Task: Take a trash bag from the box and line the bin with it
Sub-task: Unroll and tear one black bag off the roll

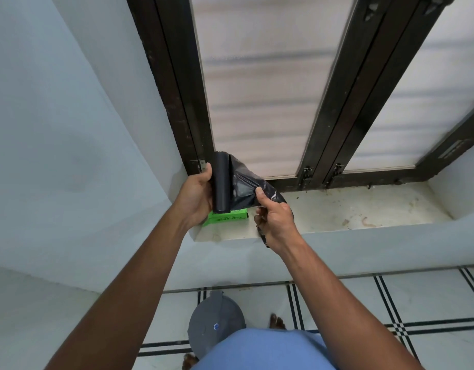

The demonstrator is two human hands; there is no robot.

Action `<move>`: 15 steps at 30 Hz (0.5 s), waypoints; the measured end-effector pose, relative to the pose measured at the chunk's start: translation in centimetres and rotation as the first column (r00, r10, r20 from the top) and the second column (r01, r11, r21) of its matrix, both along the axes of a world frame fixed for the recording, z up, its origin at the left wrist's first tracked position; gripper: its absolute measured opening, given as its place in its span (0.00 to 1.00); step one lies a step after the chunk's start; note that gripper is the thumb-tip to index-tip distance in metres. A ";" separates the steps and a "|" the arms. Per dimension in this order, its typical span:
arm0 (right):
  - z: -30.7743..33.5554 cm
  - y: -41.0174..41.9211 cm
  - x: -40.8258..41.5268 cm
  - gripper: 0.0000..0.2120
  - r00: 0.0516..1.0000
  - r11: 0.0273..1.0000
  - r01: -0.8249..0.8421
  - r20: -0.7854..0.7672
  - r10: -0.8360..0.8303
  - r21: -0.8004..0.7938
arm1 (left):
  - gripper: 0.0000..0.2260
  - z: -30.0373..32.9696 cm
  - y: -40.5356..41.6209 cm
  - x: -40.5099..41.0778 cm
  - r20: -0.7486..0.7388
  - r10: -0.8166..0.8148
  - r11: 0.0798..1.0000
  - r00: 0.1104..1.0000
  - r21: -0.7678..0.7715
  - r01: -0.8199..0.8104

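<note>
So the roll of black trash bags [221, 182] is already out of the box, held upright over the windowsill [350, 209]. The left hand [197, 194] has its fingers wrapped round the roll from behind, thumb hooked over the top edge. The right hand [274, 218] is pinching the loose end of the bag [243, 186], thumb on top and fingers curled underneath, with the sheet stretched between the two hands.

Looks to me like we're at the "peel one bag off" step. The next move probably means unrolling more until a perforation shows up, then tearing there while the left hand keeps the roll steady. Can't see any tear line from this angle.

The green box [227, 216] sits on the sill right below the roll, mostly hidden by it, so no idea if anything's left inside. The grey bin [215, 324] is down on the tiled floor [364, 303] by the person's feet, lid apparently on, so what's inside is hidden. Nothing's lined yet.
</note>
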State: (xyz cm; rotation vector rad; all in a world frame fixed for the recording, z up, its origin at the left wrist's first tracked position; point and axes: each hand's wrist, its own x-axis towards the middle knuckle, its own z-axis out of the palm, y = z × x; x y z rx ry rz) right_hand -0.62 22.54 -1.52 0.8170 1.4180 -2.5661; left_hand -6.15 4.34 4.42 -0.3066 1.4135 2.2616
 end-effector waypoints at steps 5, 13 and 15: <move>-0.1 -0.4 0.7 0.07 0.999 0.999 -0.035 -0.020 0.035 -0.014 | 0.29 0.7 0.5 0.7 -0.035 -0.042 0.997 0.999 -0.066 0.040; 0.9 -0.6 1.4 0.12 0.983 0.984 -0.176 -0.056 0.175 -0.014 | 0.21 1.7 0.2 1.6 -0.049 -0.052 0.995 0.997 -0.084 0.047; 0.7 -0.6 1.4 0.12 0.988 0.989 -0.147 -0.043 0.147 -0.017 | 0.23 1.9 0.1 1.6 -0.037 -0.024 0.997 0.999 -0.069 0.021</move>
